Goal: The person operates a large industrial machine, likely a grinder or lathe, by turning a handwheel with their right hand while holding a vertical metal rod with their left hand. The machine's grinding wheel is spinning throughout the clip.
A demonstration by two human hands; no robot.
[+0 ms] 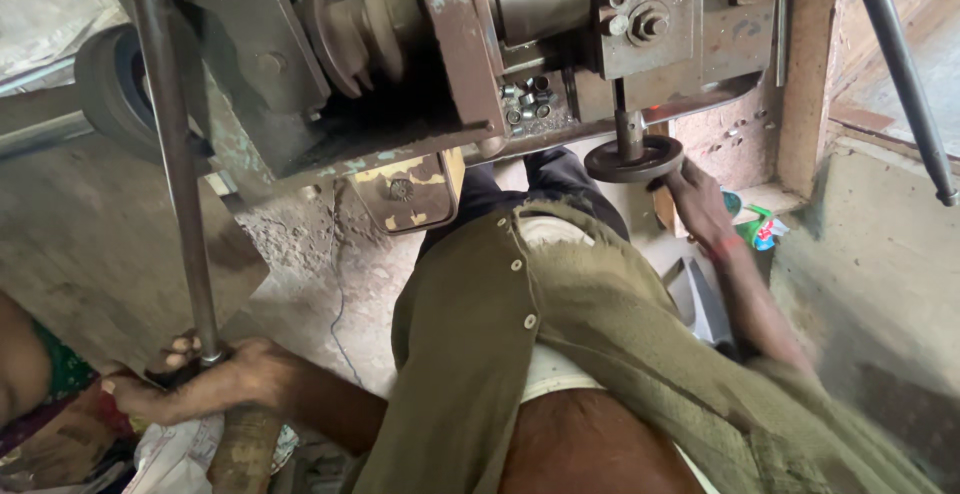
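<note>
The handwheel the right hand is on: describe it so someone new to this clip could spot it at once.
Start at the big grey-green machine body across the top. Below its bolted plate a short vertical shaft drops to a dark, round, flat handwheel, gripped at its rim by the right hand. Unlike the long rod in the left hand, it is disc-shaped.

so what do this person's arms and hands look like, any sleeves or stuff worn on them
Both forearms are bare, with no gloves on either hand. The right hand has a red thread band around its wrist. The left hand shows no band or ring that I can make out. An olive green buttoned garment hangs open over the body; near the right upper arm its cloth is blurred.
</note>
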